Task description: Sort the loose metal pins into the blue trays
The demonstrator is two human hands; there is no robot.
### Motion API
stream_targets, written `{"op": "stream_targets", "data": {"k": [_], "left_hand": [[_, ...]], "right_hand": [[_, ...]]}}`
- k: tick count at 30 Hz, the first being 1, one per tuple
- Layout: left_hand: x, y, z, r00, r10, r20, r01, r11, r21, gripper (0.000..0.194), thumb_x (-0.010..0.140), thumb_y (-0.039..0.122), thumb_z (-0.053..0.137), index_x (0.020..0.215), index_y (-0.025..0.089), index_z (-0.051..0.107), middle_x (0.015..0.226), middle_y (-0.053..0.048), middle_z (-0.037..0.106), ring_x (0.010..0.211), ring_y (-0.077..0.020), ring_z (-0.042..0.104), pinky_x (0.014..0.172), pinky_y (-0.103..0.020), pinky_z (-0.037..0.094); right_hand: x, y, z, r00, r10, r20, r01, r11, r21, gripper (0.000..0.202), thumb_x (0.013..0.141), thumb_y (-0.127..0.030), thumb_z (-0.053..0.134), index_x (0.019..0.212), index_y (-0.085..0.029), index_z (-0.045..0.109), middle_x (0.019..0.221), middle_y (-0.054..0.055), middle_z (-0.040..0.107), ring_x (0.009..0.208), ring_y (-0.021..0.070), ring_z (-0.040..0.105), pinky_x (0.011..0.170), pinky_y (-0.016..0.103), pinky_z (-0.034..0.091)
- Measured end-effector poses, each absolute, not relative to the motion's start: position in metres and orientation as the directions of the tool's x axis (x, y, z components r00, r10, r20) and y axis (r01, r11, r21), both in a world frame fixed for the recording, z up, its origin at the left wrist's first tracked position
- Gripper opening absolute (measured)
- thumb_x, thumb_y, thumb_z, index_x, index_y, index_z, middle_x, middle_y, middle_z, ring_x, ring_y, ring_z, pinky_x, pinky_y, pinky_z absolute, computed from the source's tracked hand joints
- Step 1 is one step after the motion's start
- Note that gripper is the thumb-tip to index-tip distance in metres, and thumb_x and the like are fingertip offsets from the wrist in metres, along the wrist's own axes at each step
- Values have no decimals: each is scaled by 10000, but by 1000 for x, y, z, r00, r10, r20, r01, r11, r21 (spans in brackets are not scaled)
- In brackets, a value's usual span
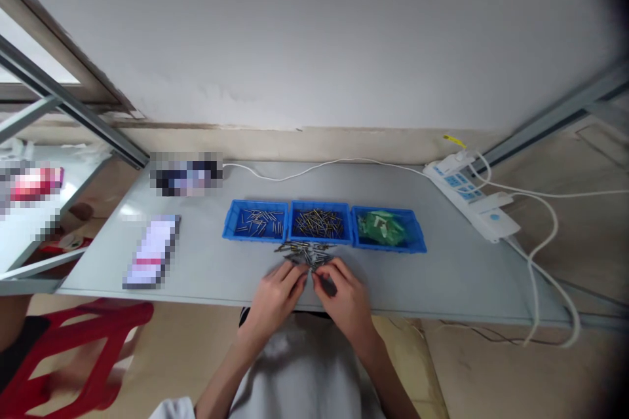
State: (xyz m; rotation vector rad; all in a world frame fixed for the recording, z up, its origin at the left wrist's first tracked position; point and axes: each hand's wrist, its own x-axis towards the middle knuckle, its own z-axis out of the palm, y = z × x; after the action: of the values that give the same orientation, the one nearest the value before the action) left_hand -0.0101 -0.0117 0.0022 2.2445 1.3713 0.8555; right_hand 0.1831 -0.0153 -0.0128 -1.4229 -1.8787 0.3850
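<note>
My left hand (280,288) and my right hand (343,292) meet near the table's front edge, fingertips pinched close together. Whatever sits between the fingers is too small to name. Just beyond the fingertips lies a loose pile of thin metal pins (305,251). Behind the pile stand three blue trays side by side. The left tray (227,228) has scattered silvery pins (260,221) in it. A denser heap of darker, brassy pins (319,222) fills the middle tray (350,226). In the right tray (417,236) is a green plastic bag (386,228) with pale pieces.
A phone-like device (151,252) and a blurred dark object (187,177) lie on the left of the grey table (196,275). At the right is a white power strip (472,200) with looping cables (557,229). A red stool (98,340) stands at lower left, beside a partly visible person.
</note>
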Motion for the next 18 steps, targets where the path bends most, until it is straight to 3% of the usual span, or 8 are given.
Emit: {"op": "stream_targets", "data": {"k": [5, 10, 18], "left_hand": [[-10, -8, 3, 347, 885, 310, 636, -465, 615, 294, 1121, 224, 533, 1389, 242, 653, 1025, -75, 765, 853, -216, 764, 756, -316, 620], [2, 1, 6, 352, 868, 350, 552, -494, 672, 217, 1134, 253, 524, 1221, 235, 722, 1033, -78, 776, 875, -219, 764, 797, -325, 612], [7, 5, 5, 275, 895, 351, 435, -442, 785, 140, 1098, 219, 592, 1115, 233, 730, 1001, -59, 772, 873, -195, 741, 803, -287, 585]], "right_hand": [[188, -13, -7, -127, 922, 365, 663, 353, -660, 112, 1039, -247, 632, 934, -264, 663, 836, 7, 682, 658, 164, 656, 622, 279, 514], [192, -8, 2, -92, 903, 420, 627, 380, -680, 98, 1068, -260, 613, 996, -264, 679, 826, 3, 684, 640, 152, 632, 636, 283, 514], [181, -6, 6, 8, 877, 481, 485, 417, -769, 73, 1073, -255, 637, 1018, -263, 685, 843, 13, 713, 608, 138, 604, 603, 270, 536]]}}
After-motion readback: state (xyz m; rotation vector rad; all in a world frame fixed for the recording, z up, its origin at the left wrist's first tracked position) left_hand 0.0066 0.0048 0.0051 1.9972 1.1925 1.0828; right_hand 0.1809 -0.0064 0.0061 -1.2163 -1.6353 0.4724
